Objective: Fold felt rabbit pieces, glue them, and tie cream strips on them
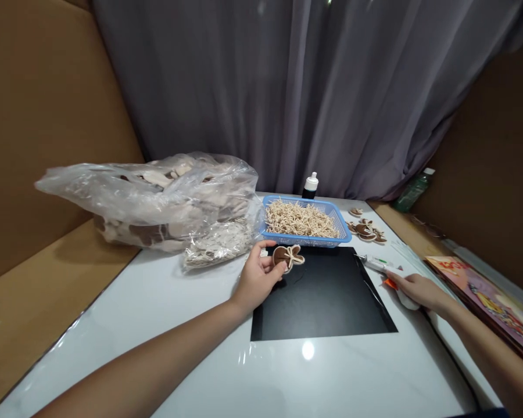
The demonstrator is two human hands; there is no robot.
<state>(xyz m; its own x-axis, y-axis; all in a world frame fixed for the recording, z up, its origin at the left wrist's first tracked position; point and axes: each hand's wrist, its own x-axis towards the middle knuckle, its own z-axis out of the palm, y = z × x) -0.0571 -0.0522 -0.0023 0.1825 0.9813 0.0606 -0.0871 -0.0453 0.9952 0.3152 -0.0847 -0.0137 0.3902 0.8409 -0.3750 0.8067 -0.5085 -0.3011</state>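
Between the fingers and thumb of my left hand (260, 273) is a brown bunny-shaped felt piece (283, 255) with pale edging and a cream string bow, held above the black mat (318, 302). My right hand (421, 290) is wrapped round a white glue gun (377, 265) with an orange trigger. Its nozzle points left, near the mat's right edge, and a black cord (451, 351) trails from it toward me. Beyond the mat stands a blue basket (307, 239) full of small cream string bows (298, 217).
Several bow-trimmed brown pieces (365, 231) lie right of the basket. Plastic bags of brown and cream pieces (178, 203) and pale string (218, 244) fill the back left. A white-capped bottle (311, 186) stands behind the basket. At right are a green bottle (414, 190) and a colourful book (488, 296).
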